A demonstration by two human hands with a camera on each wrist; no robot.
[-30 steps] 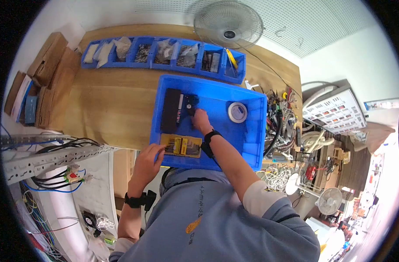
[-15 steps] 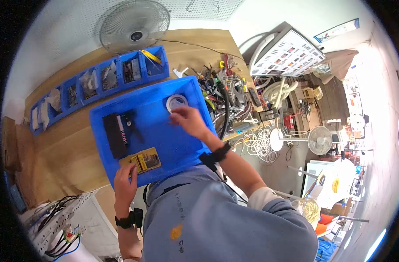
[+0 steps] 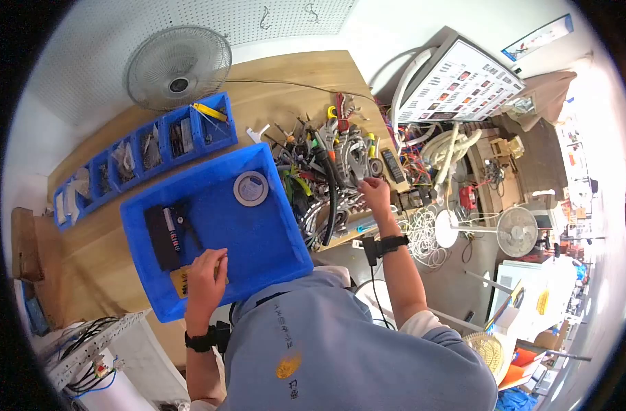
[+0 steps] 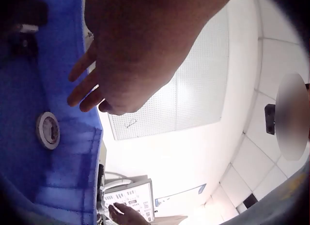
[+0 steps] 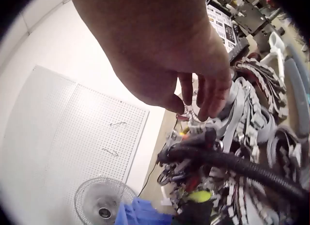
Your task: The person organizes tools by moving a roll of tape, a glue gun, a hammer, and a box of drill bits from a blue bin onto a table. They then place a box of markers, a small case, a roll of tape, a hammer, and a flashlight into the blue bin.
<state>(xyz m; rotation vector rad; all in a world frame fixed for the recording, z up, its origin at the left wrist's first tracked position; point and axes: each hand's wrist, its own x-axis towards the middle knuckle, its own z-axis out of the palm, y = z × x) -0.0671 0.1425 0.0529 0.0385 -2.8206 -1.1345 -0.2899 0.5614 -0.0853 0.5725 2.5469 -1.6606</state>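
Note:
The left hand (image 3: 205,282) is over the near side of the blue tray (image 3: 275,229), partly covering a yellow case (image 3: 180,281); its relaxed fingers hold nothing visible in the left wrist view. Inside the tray lie a black box (image 3: 159,236), a dark tool (image 3: 189,225) and a round white-rimmed disc (image 3: 250,188). Beyond the tray's right side, the right hand (image 3: 376,198) hovers at the pile of tools and cables. In the right wrist view its fingers (image 5: 213,92) hang down, loosely bent, above grey cables (image 5: 238,106) and a black corrugated hose (image 5: 232,164).
Blue bins (image 3: 148,152) with small parts line the back of the wooden table (image 3: 292,72). A fan (image 3: 179,72) stands behind them. A screen (image 3: 456,85) is at the right, and coiled white cable (image 3: 426,240) hangs below the table's right edge.
The right hand has left the tray's inside and moved right to the tool pile. The left hand has shifted slightly over the yellow case. The head view has swung right.

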